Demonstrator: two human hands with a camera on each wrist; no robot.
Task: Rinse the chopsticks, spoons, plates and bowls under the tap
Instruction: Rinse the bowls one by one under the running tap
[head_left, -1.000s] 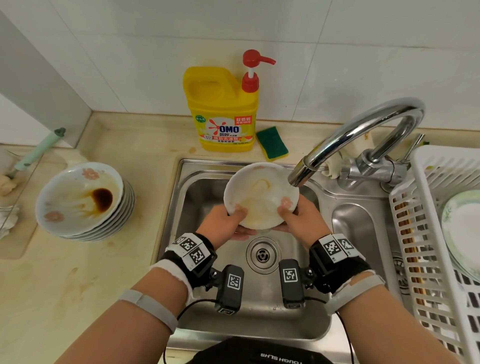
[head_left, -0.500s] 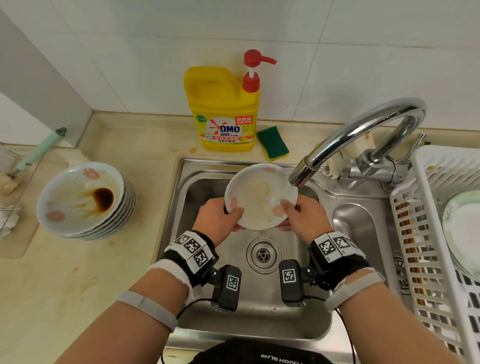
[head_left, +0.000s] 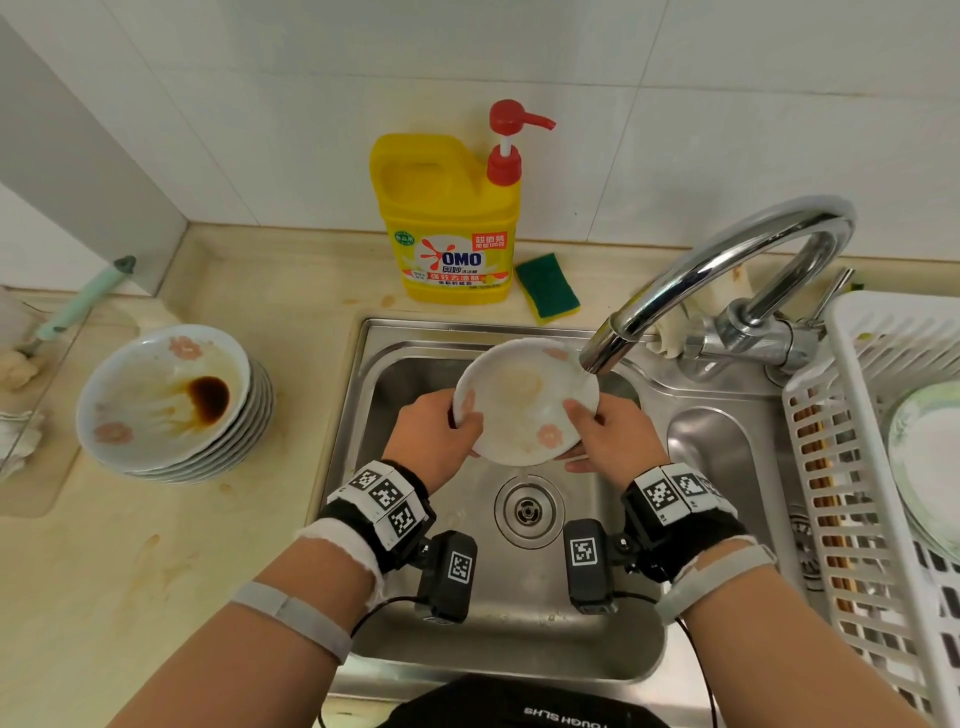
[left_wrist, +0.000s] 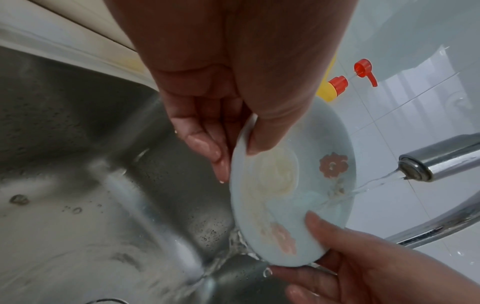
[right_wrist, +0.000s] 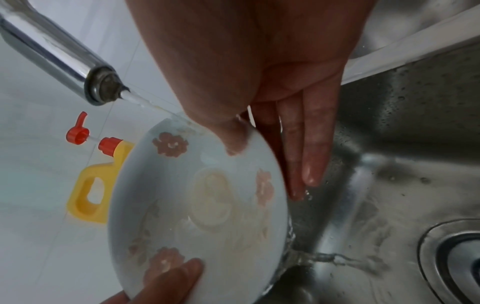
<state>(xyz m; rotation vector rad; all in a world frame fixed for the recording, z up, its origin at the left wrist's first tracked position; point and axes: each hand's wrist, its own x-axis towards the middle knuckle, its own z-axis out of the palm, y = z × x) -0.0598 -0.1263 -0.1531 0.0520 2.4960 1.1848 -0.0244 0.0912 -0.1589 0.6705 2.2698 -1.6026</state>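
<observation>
A white plate with pink flowers (head_left: 524, 402) (left_wrist: 291, 197) (right_wrist: 197, 207) is held tilted over the sink (head_left: 395, 644), just under the tap spout (head_left: 602, 353). My left hand (head_left: 439, 434) pinches its left rim, thumb on the face, fingers behind. My right hand (head_left: 605, 431) pinches the right rim the same way. A thin stream of water (left_wrist: 363, 188) (right_wrist: 145, 102) hits the plate's upper face and runs off its lower edge into the basin. Pale residue marks the plate's middle.
A stack of dirty plates (head_left: 171, 405) with a brown sauce stain sits on the counter at left. A yellow detergent bottle (head_left: 449, 218) and green sponge (head_left: 548, 286) stand behind the sink. A white drying rack (head_left: 883, 467) at right holds a plate (head_left: 930, 457).
Both hands have turned the plate, so its flower marks sit in new places. The plate stays under the spout.
</observation>
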